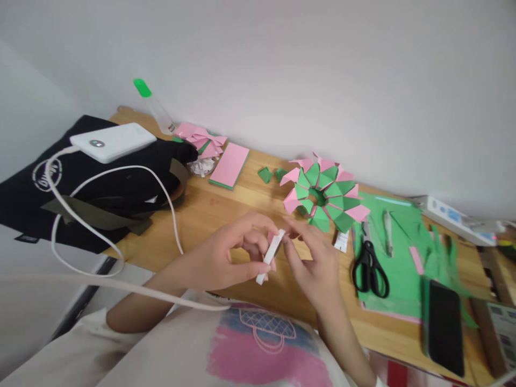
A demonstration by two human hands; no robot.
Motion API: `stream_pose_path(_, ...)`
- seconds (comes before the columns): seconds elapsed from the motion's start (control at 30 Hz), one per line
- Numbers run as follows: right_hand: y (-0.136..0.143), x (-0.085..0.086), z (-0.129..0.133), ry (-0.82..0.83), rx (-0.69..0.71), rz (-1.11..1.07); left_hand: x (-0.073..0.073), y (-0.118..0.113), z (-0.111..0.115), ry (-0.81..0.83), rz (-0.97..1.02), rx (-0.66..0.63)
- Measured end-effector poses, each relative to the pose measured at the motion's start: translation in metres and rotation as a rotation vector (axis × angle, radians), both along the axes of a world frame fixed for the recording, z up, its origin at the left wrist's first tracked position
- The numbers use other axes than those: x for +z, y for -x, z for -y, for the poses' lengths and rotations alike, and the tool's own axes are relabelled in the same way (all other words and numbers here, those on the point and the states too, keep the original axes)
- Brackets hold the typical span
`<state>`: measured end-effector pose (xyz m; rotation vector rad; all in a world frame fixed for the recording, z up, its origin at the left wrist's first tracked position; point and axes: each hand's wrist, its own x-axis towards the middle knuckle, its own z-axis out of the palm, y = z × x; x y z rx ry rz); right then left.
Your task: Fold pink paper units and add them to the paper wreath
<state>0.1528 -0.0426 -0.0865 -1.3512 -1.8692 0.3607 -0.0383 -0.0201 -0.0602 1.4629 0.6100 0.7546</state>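
The wooden desk [197,207] stands against a pale wall. At its left lies a black bag [108,191], and at its right a spread of green sheets [403,271]. Behind the hands sits a green-and-pink paper ring [335,189], its folded points turned outward.

The left hand [229,248] is over the front part of the desk, its grip narrow, thumb and fingers pinching the strip. The right hand [316,260] faces it with bent fingers, thumb and fingertips at the strip's upper end; whether they touch it, I cannot tell.

A white power bank [121,141] rests on the bag, with a cable [137,167] looping from it. The phone [444,325] lies at the sheets' near right corner; black scissors [367,250] lie on their left side. A green-capped bottle [159,110] leans at the back left, near the pink cards [230,162]. A small tube [341,241] is just beside the ring. Tilted between the hands, above the desk, is the white strip [271,256].
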Motion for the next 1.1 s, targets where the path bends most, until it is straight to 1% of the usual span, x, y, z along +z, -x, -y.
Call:
stream_pose_path(0.03,-0.002,0.0,0.001,0.032,-0.005,-0.018,0.0,0.0,0.0,0.037,0.002,0.001)
stream_pose_path(0.07,-0.006,0.001,0.003,0.051,-0.039,-0.035,0.0,0.0,0.001,0.066,0.011,0.002)
stream_pose_path(0.1,-0.013,0.002,0.005,0.064,-0.112,-0.043,0.0,0.001,0.001,0.083,0.028,0.0)
stream_pose_path(0.13,-0.025,0.003,0.008,0.068,-0.222,-0.027,0.001,0.002,0.001,0.095,0.05,-0.003)
stream_pose_path(0.17,-0.04,0.004,0.012,0.087,-0.386,0.009,0.001,0.003,0.001,0.105,0.08,-0.009)
stream_pose_path(0.2,-0.058,0.004,0.017,0.158,-0.579,0.091,0.0,0.004,0.002,0.119,0.111,-0.019)
stream_pose_path(0.23,-0.078,0.002,0.022,0.275,-0.748,0.242,0.0,0.006,0.002,0.138,0.144,-0.033)
stream_pose_path(0.27,-0.098,0.0,0.028,0.431,-0.848,0.389,0.0,0.007,0.002,0.158,0.183,-0.047)
stream_pose_path(0.3,-0.118,-0.004,0.034,0.577,-0.899,0.495,0.0,0.008,0.002,0.186,0.218,-0.059)
stream_pose_path(0.33,-0.135,-0.008,0.04,0.695,-0.915,0.556,0.0,0.009,0.001,0.213,0.256,-0.066)
stream_pose_path(0.37,-0.148,-0.013,0.046,0.767,-0.917,0.574,0.0,0.009,0.001,0.238,0.3,-0.078)
stream_pose_path(0.4,-0.157,-0.018,0.051,0.793,-0.907,0.566,0.001,0.008,0.001,0.269,0.332,-0.086)
stream_pose_path(0.47,-0.16,-0.024,0.058,0.814,-0.903,0.56,0.001,0.007,0.0,0.325,0.388,-0.107)
stream_pose_path(0.5,-0.155,-0.023,0.061,0.791,-0.92,0.555,0.001,0.006,-0.001,0.349,0.41,-0.12)
stream_pose_path(0.57,-0.133,-0.014,0.063,0.676,-0.975,0.531,0.0,0.003,-0.002,0.397,0.441,-0.14)
stream_pose_path(0.6,-0.119,-0.006,0.063,0.479,-0.976,0.442,0.001,0.002,-0.002,0.42,0.453,-0.156)
stream_pose_path(0.63,-0.103,0.004,0.063,0.278,-0.873,0.315,0.001,0.0,-0.002,0.442,0.465,-0.175)
stream_pose_path(0.67,-0.087,0.015,0.061,0.109,-0.717,0.177,0.001,-0.001,-0.002,0.47,0.468,-0.186)
stream_pose_path(0.7,-0.071,0.026,0.059,-0.004,-0.501,0.063,0.002,-0.002,-0.002,0.496,0.475,-0.195)
stream_pose_path(0.73,-0.057,0.035,0.055,-0.058,-0.301,0.004,0.004,-0.004,-0.001,0.524,0.48,-0.202)
stream_pose_path(0.77,-0.045,0.043,0.05,-0.09,-0.147,-0.006,0.005,-0.005,-0.001,0.551,0.486,-0.211)
stream_pose_path(0.8,-0.035,0.049,0.044,-0.083,-0.035,0.012,0.006,-0.005,0.0,0.575,0.49,-0.221)
stream_pose_path(0.87,-0.023,0.054,0.031,-0.099,0.068,-0.022,0.009,-0.007,0.001,0.611,0.505,-0.251)
stream_pose_path(0.93,-0.019,0.053,0.02,-0.115,0.128,-0.088,0.01,-0.007,0.002,0.624,0.535,-0.281)
stream_pose_path(1.0,-0.018,0.049,0.014,-0.14,0.157,-0.126,0.01,-0.008,0.003,0.634,0.564,-0.297)
stream_pose_path(1.1,-0.018,0.046,0.014,-0.201,0.161,-0.129,0.008,-0.008,0.003,0.64,0.609,-0.322)
